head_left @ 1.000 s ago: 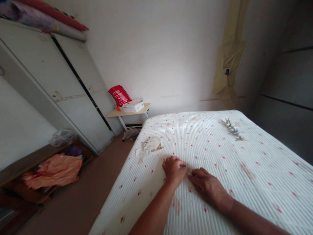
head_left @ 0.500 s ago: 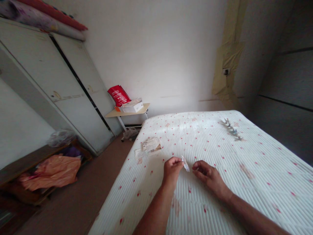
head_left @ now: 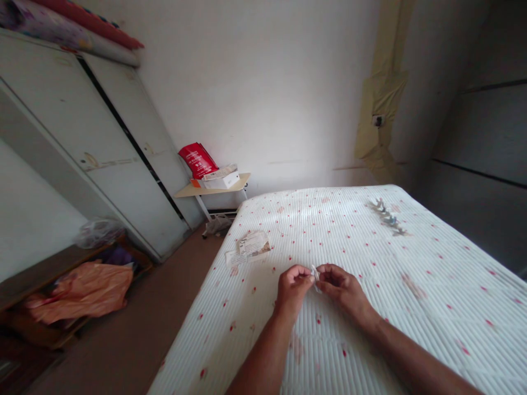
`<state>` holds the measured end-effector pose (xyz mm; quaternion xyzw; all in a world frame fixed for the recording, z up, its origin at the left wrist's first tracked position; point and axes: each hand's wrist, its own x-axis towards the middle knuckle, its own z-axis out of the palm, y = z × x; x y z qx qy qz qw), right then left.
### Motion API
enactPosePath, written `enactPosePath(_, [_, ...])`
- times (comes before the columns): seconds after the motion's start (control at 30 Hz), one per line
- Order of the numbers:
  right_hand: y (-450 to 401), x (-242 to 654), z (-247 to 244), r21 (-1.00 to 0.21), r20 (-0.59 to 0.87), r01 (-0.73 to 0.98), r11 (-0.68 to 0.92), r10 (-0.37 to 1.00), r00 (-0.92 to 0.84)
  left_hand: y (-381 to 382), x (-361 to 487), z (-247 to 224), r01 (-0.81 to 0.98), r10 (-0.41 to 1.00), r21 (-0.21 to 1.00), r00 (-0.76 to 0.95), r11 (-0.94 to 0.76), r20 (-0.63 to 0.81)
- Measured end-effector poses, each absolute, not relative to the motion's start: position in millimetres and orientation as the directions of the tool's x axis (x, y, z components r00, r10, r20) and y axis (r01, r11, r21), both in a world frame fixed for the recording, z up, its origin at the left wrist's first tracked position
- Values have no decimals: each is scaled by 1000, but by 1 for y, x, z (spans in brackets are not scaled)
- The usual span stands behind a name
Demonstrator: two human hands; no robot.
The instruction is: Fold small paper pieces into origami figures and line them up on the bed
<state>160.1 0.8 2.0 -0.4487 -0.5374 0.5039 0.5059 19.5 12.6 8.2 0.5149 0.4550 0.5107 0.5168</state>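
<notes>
Over the white bedspread with red dots, my left hand pinches a small folded piece of paper. Close against it on the right, my right hand has its thumb and fingers pressed on the same paper. Several small folded paper shapes lie in a row towards the bed's far right. Printed paper pieces rest on the bed to the left of my hands.
Beyond the bed's left corner, a small table holds a red bag and a white box. A cabinet and a low shelf with orange cloth stand at the left.
My right hand has moved left and now grips the paper, which my left hand still holds. The view has shifted slightly.
</notes>
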Motion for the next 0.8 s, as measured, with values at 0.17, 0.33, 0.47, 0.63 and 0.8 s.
enactPosePath(0.17, [0,162,2,-997,81,-5,81,992,-97,12,19,5,-1,991,996,100,-89,89])
enactPosePath(0.33, [-1,161,-1,-999,47,-9,46,992,-116,13,19,3,4,991,996,104,-85,84])
enactPosePath(0.47, [-1,162,0,-999,38,-14,37,991,-131,12,20,7,-44,993,997,101,-58,63])
enactPosePath(0.63, [1,162,0,-999,21,-38,16,989,-143,11,22,12,-133,994,990,99,-39,53])
enactPosePath(0.8, [2,162,-2,-995,-15,-97,-30,988,-154,10,22,11,-168,993,985,107,-31,49])
